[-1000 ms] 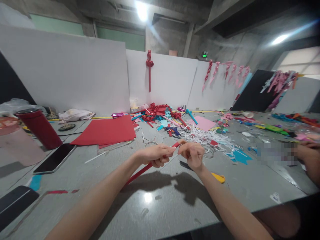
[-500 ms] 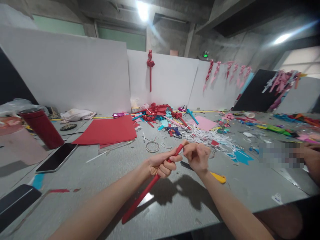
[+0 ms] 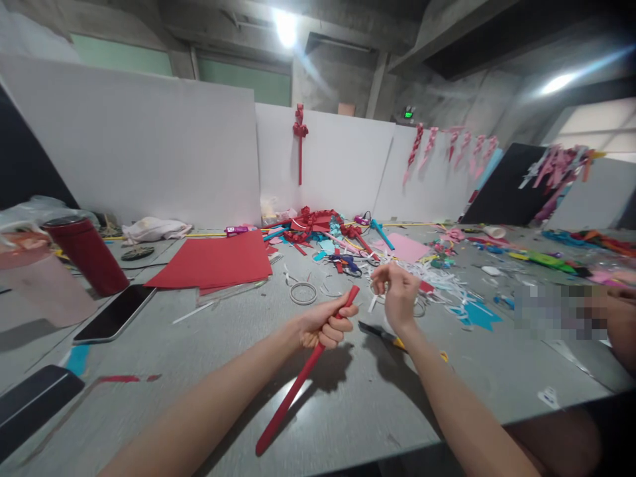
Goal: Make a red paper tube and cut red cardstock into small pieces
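A long red paper tube [image 3: 293,392] slants across the middle, its lower end near the table's front edge. My left hand [image 3: 328,324] is wrapped round it close to the upper end, which pokes out above the fist. To the right, apart from the tube, my right hand [image 3: 397,291] is raised with bent fingers drawn toward the thumb; whatever may be between the fingertips is too small to make out. Under the right wrist lies a cutter with a yellow handle [image 3: 397,342] and a dark front part. A ring of pale tape [image 3: 303,292] rests behind my left hand.
Red sheets [image 3: 213,262], a phone [image 3: 115,314] and a red flask [image 3: 87,255] are at the left. White paper shreds [image 3: 447,281] and coloured scraps lie behind my hands. Another person's blurred hand [image 3: 619,321] is at the right edge. Red and pink ornaments hang on white panels [image 3: 332,159].
My right hand has come away from the tube's upper end, moving slightly up and back. The tube, still in my left hand, has shifted a little, and more of the cutter shows.
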A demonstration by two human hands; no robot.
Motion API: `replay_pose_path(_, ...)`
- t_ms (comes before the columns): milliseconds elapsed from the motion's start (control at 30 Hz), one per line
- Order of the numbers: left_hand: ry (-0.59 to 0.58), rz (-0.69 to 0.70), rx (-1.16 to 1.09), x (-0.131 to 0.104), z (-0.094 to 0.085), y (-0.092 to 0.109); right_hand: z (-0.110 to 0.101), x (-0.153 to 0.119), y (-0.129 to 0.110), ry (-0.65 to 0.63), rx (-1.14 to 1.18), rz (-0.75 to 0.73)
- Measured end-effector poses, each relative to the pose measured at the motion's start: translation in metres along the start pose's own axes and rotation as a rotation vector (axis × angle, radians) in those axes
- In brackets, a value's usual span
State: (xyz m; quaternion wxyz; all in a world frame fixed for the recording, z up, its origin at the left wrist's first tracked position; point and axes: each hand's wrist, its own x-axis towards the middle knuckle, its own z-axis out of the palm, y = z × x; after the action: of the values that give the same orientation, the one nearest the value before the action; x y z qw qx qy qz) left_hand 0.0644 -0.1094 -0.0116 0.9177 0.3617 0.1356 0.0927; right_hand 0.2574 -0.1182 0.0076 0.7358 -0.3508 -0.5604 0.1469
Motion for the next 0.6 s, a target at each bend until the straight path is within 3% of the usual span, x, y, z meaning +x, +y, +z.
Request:
replay_pose_path(67, -0.008, 0.029, -0.006, 0.0, -0.005, 0.004, 0.002, 0.007, 0.003, -0.119, -0.016, 0.138)
replay_pose_path(167, -0.048, 0.06, -0.031, 0.001, -0.01, 0.009, 0.008, 0.008, 0.008, -0.436, 0.07, 0.38)
replay_pose_path(233, -0.068, 0.065, -0.049, 0.001, -0.011, 0.012, 0.013, 0.005, 0.011, -0.541, 0.139, 0.473)
replay_pose_path(433, -0.06, 0.074, -0.112, 0.0, -0.012, 0.016, 0.016, 0.0, 0.02, -0.554, 0.225, 0.54)
replay_pose_path(600, -0.013, 0.151, -0.144, 0.009, -0.015, 0.01, 0.016, 0.002, 0.031, -0.474, 0.259, 0.604)
